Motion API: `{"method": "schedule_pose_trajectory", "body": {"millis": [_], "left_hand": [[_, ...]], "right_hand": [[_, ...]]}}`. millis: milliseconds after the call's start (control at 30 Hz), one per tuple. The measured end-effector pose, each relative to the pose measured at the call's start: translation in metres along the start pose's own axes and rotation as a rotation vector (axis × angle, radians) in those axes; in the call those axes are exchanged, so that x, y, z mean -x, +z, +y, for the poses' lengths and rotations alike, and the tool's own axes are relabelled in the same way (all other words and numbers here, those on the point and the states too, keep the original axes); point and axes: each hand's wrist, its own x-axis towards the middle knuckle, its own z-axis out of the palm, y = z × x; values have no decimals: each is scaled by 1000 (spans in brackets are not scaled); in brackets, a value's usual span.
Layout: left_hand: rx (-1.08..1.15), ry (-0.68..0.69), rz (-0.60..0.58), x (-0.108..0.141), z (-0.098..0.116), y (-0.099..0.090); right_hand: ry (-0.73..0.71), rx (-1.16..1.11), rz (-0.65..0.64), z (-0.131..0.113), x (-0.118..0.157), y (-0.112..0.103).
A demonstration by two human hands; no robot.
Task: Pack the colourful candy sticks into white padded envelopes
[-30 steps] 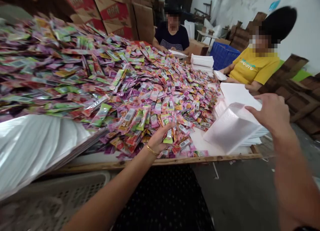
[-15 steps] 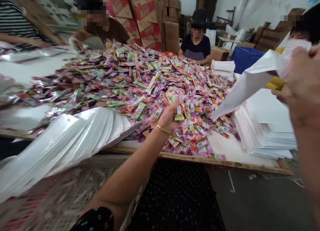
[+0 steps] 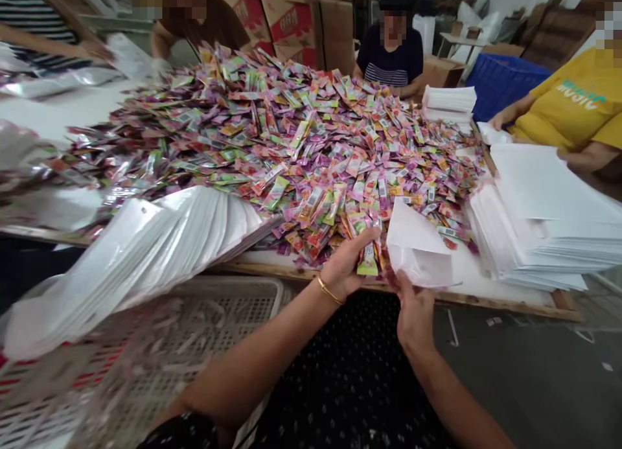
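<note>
My left hand [image 3: 346,265], with a gold bangle at the wrist, is closed round a small bunch of snack packets [image 3: 368,258] in green, pink and orange wrappers. Close beside it, my right hand [image 3: 414,313] grips the lower edge of a white plastic bag [image 3: 418,247]. The bag points up and away from me, its far side against the pile. A big heap of the same snack packets [image 3: 311,138] covers the table just beyond both hands. Whether the bag's mouth is open I cannot tell.
Fanned white bags [image 3: 194,241] lie at the left table edge above a white plastic crate [image 3: 233,319]. Another bag stack [image 3: 544,229] stands at right. Co-workers sit round the table, one in a yellow shirt [image 3: 573,105]. A blue crate [image 3: 500,80] and cartons [image 3: 291,24] stand behind.
My right hand has come down from the upper right with the white bag to beside my left hand. My left hand, still holding the packets, has drawn nearer to me.
</note>
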Motion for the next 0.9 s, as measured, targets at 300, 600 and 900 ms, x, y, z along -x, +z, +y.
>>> {"method": "schedule_pose_trajectory", "body": {"millis": [300, 600, 900], "left_hand": [[-139, 428, 191, 15, -15, -25], [-436, 641, 370, -8, -2, -75], [-415, 667, 355, -46, 32, -101]], "right_hand": [[486, -195, -99, 9, 24, 4], [605, 1, -402, 27, 54, 57], [-672, 1494, -599, -31, 4, 61]]}}
